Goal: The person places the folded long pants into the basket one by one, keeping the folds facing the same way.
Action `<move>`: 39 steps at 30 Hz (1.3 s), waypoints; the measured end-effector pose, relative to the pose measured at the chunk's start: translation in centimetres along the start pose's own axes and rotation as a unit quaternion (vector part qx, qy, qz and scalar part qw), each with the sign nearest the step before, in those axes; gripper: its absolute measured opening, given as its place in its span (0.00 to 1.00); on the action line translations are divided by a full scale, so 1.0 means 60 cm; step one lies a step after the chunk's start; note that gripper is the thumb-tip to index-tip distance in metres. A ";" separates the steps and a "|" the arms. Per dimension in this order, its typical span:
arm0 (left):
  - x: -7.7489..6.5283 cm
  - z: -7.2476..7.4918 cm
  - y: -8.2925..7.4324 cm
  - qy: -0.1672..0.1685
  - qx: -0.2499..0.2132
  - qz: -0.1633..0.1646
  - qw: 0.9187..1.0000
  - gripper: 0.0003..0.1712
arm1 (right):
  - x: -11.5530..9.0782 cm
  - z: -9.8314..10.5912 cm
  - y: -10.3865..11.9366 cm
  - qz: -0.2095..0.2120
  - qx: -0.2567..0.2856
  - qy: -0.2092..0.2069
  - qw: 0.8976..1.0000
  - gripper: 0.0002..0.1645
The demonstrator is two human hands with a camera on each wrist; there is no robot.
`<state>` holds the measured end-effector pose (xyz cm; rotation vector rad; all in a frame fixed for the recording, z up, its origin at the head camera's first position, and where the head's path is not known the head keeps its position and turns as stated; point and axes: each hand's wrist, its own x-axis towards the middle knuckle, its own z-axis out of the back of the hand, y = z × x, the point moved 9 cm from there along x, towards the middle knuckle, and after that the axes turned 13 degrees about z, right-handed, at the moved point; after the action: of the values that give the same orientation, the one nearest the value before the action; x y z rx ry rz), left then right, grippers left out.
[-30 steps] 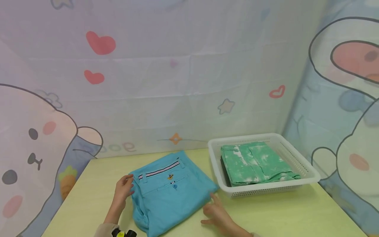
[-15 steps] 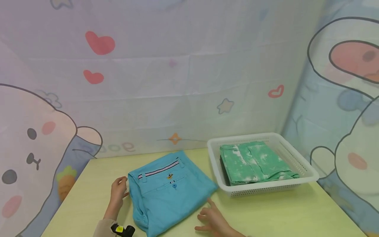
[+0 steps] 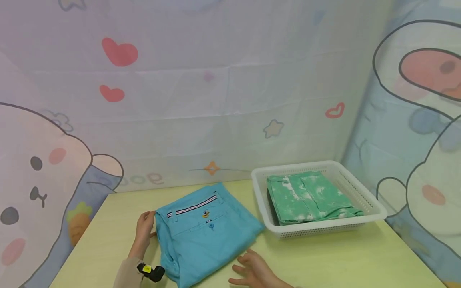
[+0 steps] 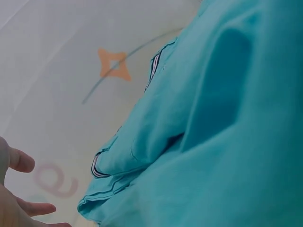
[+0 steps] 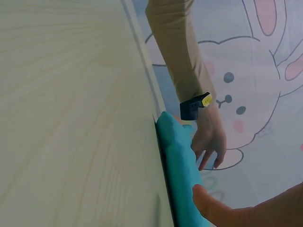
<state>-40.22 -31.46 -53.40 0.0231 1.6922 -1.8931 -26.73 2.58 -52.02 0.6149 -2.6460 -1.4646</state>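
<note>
Since the second-old frame, slid down and leftward: right hand (image 3: 257, 270); shifted slightly left: left hand (image 3: 145, 226). Folded turquoise pants (image 3: 212, 244) unmoved.

Bottom centre: right hand just beside the near right edge of the pants, fingers spread apart, nothing gripped; contact not certain. Lower left: left hand by the upper left corner of the pants, fingers loose and apart, no pinch; touching or not, cannot tell. Beige sleeve (image 3: 127, 274) behind, black wrist device (image 3: 155, 273) on it.

Lower centre, between hands: pants flat on the pale yellow table (image 3: 360, 260), back face up; striped waistband (image 3: 191, 207) toward the far side, embroidered emblem (image 3: 205, 214), blue button (image 3: 211, 226) below.

Right of centre, farther: white perforated basket (image 3: 331, 224); inside, folded green garment (image 3: 317, 198) with white blotches, dark layer (image 3: 273, 210) at its left side. Beyond, filling the upper frame: printed curtain (image 3: 201, 148).
</note>
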 end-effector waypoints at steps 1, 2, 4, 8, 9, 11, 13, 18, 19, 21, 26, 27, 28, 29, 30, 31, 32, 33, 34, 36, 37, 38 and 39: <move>-0.014 -0.002 -0.008 0.007 -0.003 0.001 1.000 0.38 | 0.000 -0.001 -0.001 0.001 0.001 0.002 1.000 0.48; -0.027 -0.005 -0.016 0.013 -0.005 0.003 1.000 0.39 | 0.001 -0.002 -0.002 0.002 0.002 0.003 1.000 0.47; -0.046 -0.010 -0.026 0.030 -0.003 0.003 1.000 0.40 | 0.001 -0.002 -0.006 0.002 0.009 -0.002 1.000 0.45; -0.060 -0.020 -0.033 0.056 0.013 0.000 0.998 0.38 | 0.001 0.001 -0.011 -0.003 0.024 -0.017 1.000 0.30; -0.060 -0.023 -0.033 0.060 0.019 -0.002 0.998 0.37 | 0.001 0.002 -0.012 -0.003 0.027 -0.020 0.999 0.28; -0.059 -0.027 -0.033 0.068 0.029 -0.007 0.997 0.35 | 0.002 0.002 -0.014 -0.006 0.029 -0.020 0.999 0.30; -0.059 -0.030 -0.033 0.074 0.040 -0.012 0.996 0.33 | 0.003 0.001 -0.014 -0.008 0.031 -0.015 0.999 0.37; -0.063 -0.035 -0.034 0.088 0.075 -0.020 0.993 0.33 | 0.006 -0.001 -0.013 -0.013 0.030 0.004 0.999 0.50; -0.064 -0.036 -0.034 0.088 0.084 -0.020 0.992 0.33 | 0.007 -0.001 -0.013 -0.013 0.030 0.006 0.999 0.50; -0.066 -0.035 -0.034 0.088 0.100 -0.020 0.991 0.33 | 0.008 -0.001 -0.012 -0.016 0.031 0.011 0.999 0.50; -0.069 -0.038 -0.035 0.091 0.129 -0.020 0.987 0.34 | 0.010 -0.004 -0.010 -0.026 0.034 0.025 0.999 0.51; -0.069 -0.038 -0.035 0.091 0.132 -0.018 0.987 0.34 | 0.010 -0.005 -0.010 -0.028 0.034 0.026 0.999 0.51; -0.069 -0.039 -0.035 0.093 0.137 -0.020 0.986 0.33 | 0.010 -0.004 -0.010 -0.029 0.034 0.027 0.999 0.51; -0.069 -0.040 -0.034 0.094 0.143 -0.018 0.985 0.33 | 0.010 -0.004 -0.010 -0.030 0.033 0.026 0.999 0.50; -0.069 -0.040 -0.032 0.093 0.148 -0.016 0.985 0.33 | 0.010 -0.004 -0.010 -0.031 0.032 0.026 0.999 0.50; -0.070 -0.041 -0.031 0.094 0.152 -0.014 0.984 0.32 | 0.010 -0.004 -0.010 -0.031 0.031 0.026 0.999 0.50; -0.070 -0.041 -0.031 0.095 0.153 -0.014 0.984 0.32 | 0.011 -0.003 -0.010 -0.030 0.029 0.026 0.999 0.50; -0.071 -0.041 -0.030 0.096 0.155 -0.014 0.983 0.31 | 0.011 -0.003 -0.010 -0.029 0.027 0.026 0.999 0.50; -0.073 -0.042 -0.030 0.098 0.158 -0.014 0.982 0.31 | 0.011 -0.002 -0.010 -0.027 0.026 0.025 0.999 0.50; -0.075 -0.040 -0.031 0.099 0.157 -0.014 0.983 0.29 | 0.012 0.000 -0.009 -0.024 0.022 0.027 0.999 0.50; -0.077 -0.040 -0.031 0.100 0.159 -0.015 0.982 0.28 | 0.013 0.001 -0.008 -0.023 0.022 0.028 0.999 0.50; -0.080 -0.040 -0.032 0.103 0.159 -0.016 0.982 0.27 | 0.014 0.002 -0.007 -0.022 0.021 0.029 0.999 0.50; -0.082 -0.040 -0.033 0.106 0.158 -0.016 0.982 0.26 | 0.015 0.003 -0.006 -0.021 0.020 0.030 0.999 0.50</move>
<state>-37.90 -27.23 -50.17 0.3365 1.5109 -2.2324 -27.49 2.24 -52.55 0.7097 -2.6378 -1.3825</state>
